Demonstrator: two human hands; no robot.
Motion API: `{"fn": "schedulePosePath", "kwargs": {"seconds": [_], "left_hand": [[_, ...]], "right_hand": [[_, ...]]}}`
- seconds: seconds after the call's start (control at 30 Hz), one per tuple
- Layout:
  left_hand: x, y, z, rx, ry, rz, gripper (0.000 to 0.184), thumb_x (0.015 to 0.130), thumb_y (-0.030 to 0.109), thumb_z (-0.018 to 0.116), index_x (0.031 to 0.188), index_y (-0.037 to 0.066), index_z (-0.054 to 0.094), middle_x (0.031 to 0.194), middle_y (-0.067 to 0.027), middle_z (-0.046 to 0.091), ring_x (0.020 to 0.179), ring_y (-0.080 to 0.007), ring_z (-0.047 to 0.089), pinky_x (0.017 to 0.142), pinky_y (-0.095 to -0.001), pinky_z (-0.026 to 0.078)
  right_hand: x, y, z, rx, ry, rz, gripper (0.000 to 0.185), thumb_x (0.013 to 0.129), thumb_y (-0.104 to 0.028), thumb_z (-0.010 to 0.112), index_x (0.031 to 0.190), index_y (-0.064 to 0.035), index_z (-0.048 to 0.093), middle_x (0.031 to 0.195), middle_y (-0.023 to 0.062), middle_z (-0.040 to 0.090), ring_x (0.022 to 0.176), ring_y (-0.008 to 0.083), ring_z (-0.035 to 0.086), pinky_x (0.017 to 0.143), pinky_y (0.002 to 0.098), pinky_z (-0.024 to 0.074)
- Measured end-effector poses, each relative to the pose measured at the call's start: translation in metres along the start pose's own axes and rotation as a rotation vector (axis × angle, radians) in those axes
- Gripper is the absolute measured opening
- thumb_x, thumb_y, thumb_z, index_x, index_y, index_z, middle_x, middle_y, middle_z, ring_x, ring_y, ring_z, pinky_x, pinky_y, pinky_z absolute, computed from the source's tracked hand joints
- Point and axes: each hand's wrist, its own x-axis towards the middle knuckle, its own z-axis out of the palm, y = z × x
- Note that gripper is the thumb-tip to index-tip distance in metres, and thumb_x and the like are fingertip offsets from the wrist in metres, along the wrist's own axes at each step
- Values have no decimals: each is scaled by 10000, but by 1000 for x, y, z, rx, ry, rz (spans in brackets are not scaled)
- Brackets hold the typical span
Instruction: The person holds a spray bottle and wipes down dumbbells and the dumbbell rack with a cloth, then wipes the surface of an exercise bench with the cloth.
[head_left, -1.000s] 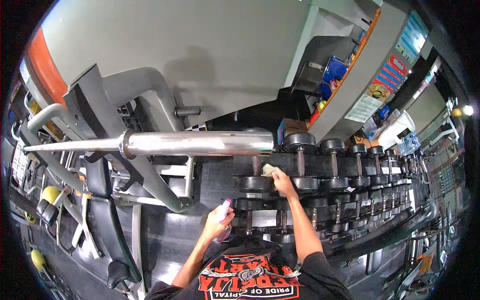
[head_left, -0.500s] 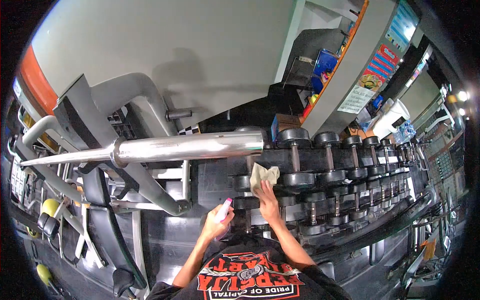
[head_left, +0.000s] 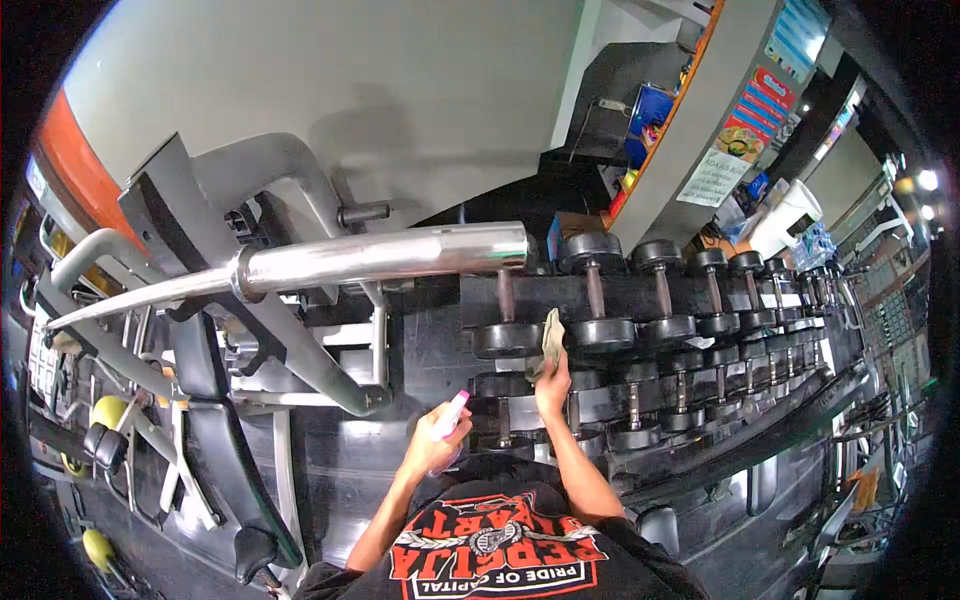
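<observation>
My left hand (head_left: 437,442) is wrapped round a spray bottle (head_left: 453,413) with a white and pink top; most of its body is hidden by the hand. A crumpled pale cloth (head_left: 549,342) is gripped in my right hand (head_left: 551,388), its folds standing up past the fingers. The cloth appears between two black dumbbells, one on the left (head_left: 506,338) and one on the right (head_left: 603,334), both on the upper row of the rack. Whether it touches either one, I cannot tell. Below it lies a lower-row dumbbell (head_left: 504,412).
A chrome barbell sleeve (head_left: 390,258) juts across at left, above a grey bench frame (head_left: 290,340) and black padded bench (head_left: 222,450). Several more dumbbells (head_left: 665,300) run rightward in two rows. A grey wall (head_left: 450,90) stands ahead, with a shelf (head_left: 665,110) beyond.
My right hand has shifted slightly right, and the cloth has turned from spread to narrow, edge-on. My left hand keeps hold of the spray bottle. The whole view has tilted a little.
</observation>
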Motion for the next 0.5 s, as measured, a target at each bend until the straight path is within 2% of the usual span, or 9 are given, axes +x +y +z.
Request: {"fn": "schedulePosePath", "kwargs": {"seconds": [0.07, 0.1, 0.13, 0.23, 0.27, 0.37, 0.4, 0.43, 0.5], "left_hand": [[-7, -2, -1, 9, -8, -9, 139, 813, 45, 644, 933, 16, 581, 747, -40, 599, 572, -97, 583, 518, -251, 491], [-12, -5, -2, 18, -1, 7, 137, 820, 69, 643, 938, 25, 589, 721, -31, 592, 568, -89, 569, 526, -250, 471], [-16, -8, -4, 28, 6, 21, 138, 826, 93, 642, 942, 33, 597, 695, -21, 585, 565, -81, 556, 535, -248, 452], [-30, 0, -4, 98, 38, 0, 144, 826, 78, 637, 954, 28, 592, 703, -25, 589, 560, -92, 564, 533, -257, 458], [-35, -5, -4, 99, 37, -12, 144, 826, 78, 637, 954, 28, 592, 703, -25, 589, 560, -92, 564, 533, -257, 458], [-42, -8, -11, 117, 16, 66, 144, 835, 63, 624, 965, 17, 583, 734, -43, 599, 555, -103, 573, 525, -260, 468], [-47, -1, -11, 41, -6, 25, 141, 838, 55, 620, 966, 14, 579, 750, -49, 603, 554, -104, 575, 521, -260, 472], [-52, 2, -12, -35, -27, -20, 139, 840, 48, 617, 968, 11, 576, 767, -55, 606, 553, -106, 576, 517, -259, 476], [-59, -4, -20, -10, -55, 5, 138, 842, 39, 614, 971, 9, 573, 790, -62, 610, 554, -102, 576, 513, -256, 478]], "right_hand": [[9, 42, 5, -10, -29, 19, 343, 956, -221, 449, 1242, -36, 491, 1038, 247, 613, 986, 408, 587, 795, 411, 456], [10, 39, 3, -18, -64, 38, 349, 958, -247, 452, 1235, -38, 496, 1048, 237, 613, 998, 397, 583, 815, 411, 448], [7, 38, -3, 65, -139, 152, 391, 959, -283, 454, 1246, -20, 488, 1115, 225, 598, 1060, 357, 571, 872, 396, 427], [-19, 31, -18, 55, -117, 71, 418, 961, -276, 455, 1258, 18, 471, 1168, 227, 579, 1108, 331, 551, 926, 361, 410], [-30, 51, -20, 101, -179, 145, 449, 954, -245, 480, 1289, 51, 433, 1242, 226, 537, 1171, 307, 509, 984, 346, 370], [-75, 43, -44, 73, -202, 257, 466, 944, -201, 509, 1305, 76, 406, 1300, 205, 498, 1212, 267, 469, 1008, 332, 349], [-86, 47, -47, 381, -238, 370, 468, 942, -146, 506, 1335, 72, 375, 1344, 168, 461, 1233, 213, 437, 1016, 311, 341], [-97, 51, -52, 383, -239, 381, 468, 942, -146, 506, 1335, 72, 375, 1344, 168, 461, 1233, 213, 437, 1016, 311, 341], [-125, 43, -69, 752, -47, 608, 472, 956, -90, 441, 1396, 9, 302, 1390, 145, 403, 1247, 220, 427, 1034, 325, 347]]}}
